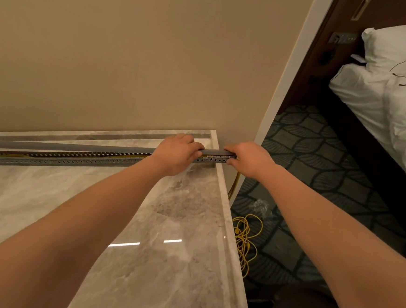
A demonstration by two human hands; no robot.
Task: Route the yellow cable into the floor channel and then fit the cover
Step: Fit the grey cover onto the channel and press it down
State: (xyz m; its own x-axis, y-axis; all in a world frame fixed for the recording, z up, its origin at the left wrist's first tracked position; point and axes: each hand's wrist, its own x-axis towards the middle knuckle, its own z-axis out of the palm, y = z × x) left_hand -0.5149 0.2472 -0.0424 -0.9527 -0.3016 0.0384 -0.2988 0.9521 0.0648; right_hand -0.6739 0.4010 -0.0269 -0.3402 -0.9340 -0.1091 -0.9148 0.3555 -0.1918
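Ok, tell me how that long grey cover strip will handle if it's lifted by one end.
The grey cover is long and thin, so it would probably droop and flex. It looks like thin plastic, likely light. Its smooth face may slide on the glossy marble surface. The left hand and right hand grip its right end only.

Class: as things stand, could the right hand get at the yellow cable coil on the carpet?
Probably yes. The right hand grips the channel end and would have to let go, but the coil lies on bare carpet beside the marble edge, nearer the person, with nothing covering it.
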